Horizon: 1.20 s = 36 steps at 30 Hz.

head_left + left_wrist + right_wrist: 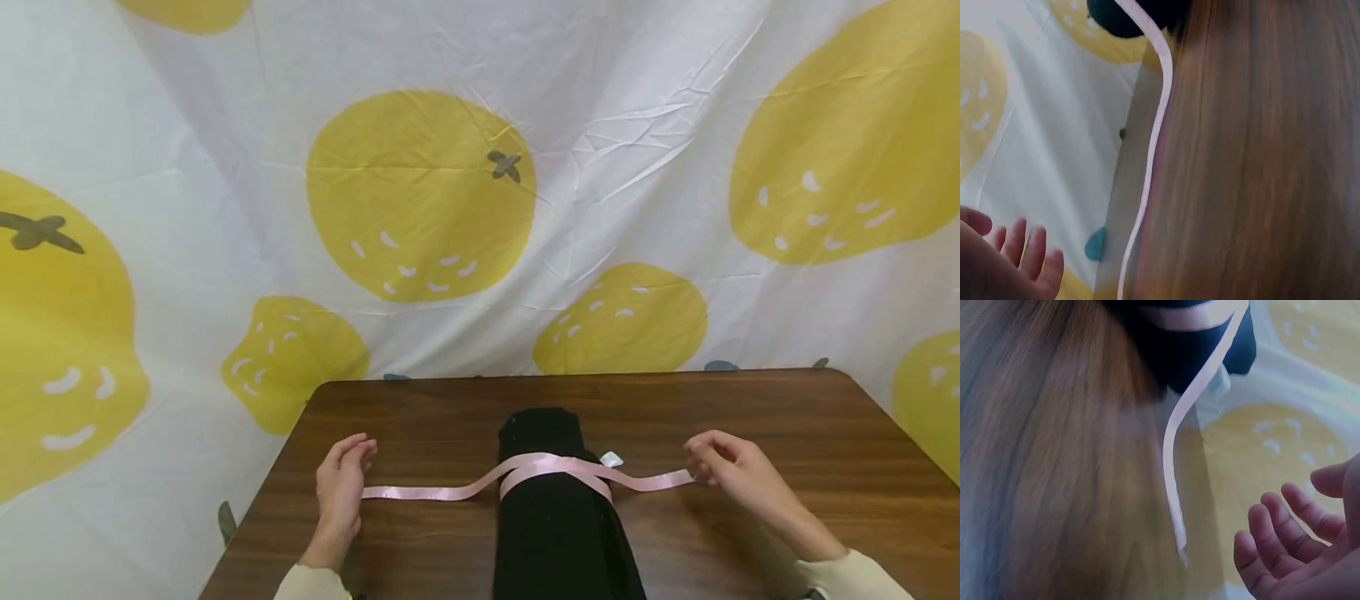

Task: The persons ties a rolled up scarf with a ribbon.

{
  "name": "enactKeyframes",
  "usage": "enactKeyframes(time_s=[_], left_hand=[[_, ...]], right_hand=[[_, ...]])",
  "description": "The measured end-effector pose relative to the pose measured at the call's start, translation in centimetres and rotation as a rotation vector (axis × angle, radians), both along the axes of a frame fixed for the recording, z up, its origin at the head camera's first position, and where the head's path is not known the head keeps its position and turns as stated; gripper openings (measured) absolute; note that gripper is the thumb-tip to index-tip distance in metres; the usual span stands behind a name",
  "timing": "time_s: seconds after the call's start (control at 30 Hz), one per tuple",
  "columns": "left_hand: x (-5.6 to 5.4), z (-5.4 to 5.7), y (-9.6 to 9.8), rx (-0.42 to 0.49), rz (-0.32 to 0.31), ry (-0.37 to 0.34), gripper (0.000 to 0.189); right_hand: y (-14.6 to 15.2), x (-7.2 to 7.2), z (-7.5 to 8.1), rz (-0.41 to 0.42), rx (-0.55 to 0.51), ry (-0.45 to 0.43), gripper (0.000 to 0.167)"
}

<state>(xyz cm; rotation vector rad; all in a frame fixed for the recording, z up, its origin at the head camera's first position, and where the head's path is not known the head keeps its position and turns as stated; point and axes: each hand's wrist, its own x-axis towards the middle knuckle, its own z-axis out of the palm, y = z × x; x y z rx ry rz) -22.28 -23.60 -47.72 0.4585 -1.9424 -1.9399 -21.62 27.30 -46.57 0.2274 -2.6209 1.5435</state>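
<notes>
A long black bundle of rolled cloth [551,533] lies on the wooden table. Round its upper part runs a pink satin ribbon [423,493], its strands crossing on top and its two tails spread left and right. My left hand [342,487] is beside the left tail; in the left wrist view its loosely bent fingers [1034,253] stand apart from the ribbon. By the end of the right tail is my right hand [742,479]. In the right wrist view its relaxed fingers [1275,534] hold nothing, and the ribbon's end [1180,534] is free beside them.
A small white tag [611,459] sticks out at the bundle's right side. The brown table [420,417] has rounded far corners. Behind it hangs a white curtain [247,208] printed with yellow fruit.
</notes>
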Motion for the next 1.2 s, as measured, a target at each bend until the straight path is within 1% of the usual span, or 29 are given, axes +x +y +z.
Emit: enactKeyframes(time_s=[0.1, 0.2, 0.3, 0.4, 0.47, 0.53, 0.63, 0.8, 0.97, 1.07, 1.2], left_hand=[[-0.3, 0.3, 1.0, 0.013, -0.100, -0.005, 0.024], [-0.6, 0.6, 2.1, 0.020, -0.208, -0.018, 0.024], [-1.0, 0.9, 3.5, -0.010, -0.324, -0.035, 0.024], [-1.3, 1.0, 4.9, -0.047, -0.444, -0.041, 0.024], [-1.5, 0.9, 5.9, -0.065, -0.509, -0.040, 0.025], [-1.6, 0.9, 6.8, -0.081, -0.558, -0.032, 0.027], [-1.7, 0.9, 7.9, -0.106, -0.604, -0.015, 0.029], [-1.6, 1.2, 9.3, -0.134, -0.667, 0.009, 0.030], [-1.7, 1.4, 10.0, -0.168, -0.703, 0.024, 0.031], [-1.7, 1.2, 10.5, -0.185, -0.719, 0.056, 0.028], [-1.6, 1.2, 11.1, -0.251, -0.738, 0.098, 0.022]], right_hand=[[-1.0, -0.1, 0.5, 0.072, -0.004, 0.029, 0.023], [-2.1, -0.2, 1.0, 0.126, 0.028, 0.066, 0.017], [-3.1, -0.2, 1.5, 0.175, 0.058, 0.090, 0.013], [-4.3, -0.2, 2.0, 0.226, 0.059, 0.098, 0.011], [-5.2, -0.2, 2.3, 0.271, 0.045, 0.093, 0.011], [-5.9, -0.1, 2.6, 0.307, 0.030, 0.084, 0.013], [-7.0, -0.2, 2.7, 0.350, 0.016, 0.075, 0.016], [-8.7, -0.5, 2.5, 0.362, 0.018, 0.075, 0.015], [-9.9, -0.8, 2.5, 0.374, 0.032, 0.108, 0.012], [-10.5, -0.8, 2.8, 0.378, 0.038, 0.125, 0.011], [-11.2, -0.7, 2.8, 0.365, 0.060, 0.129, 0.013]])
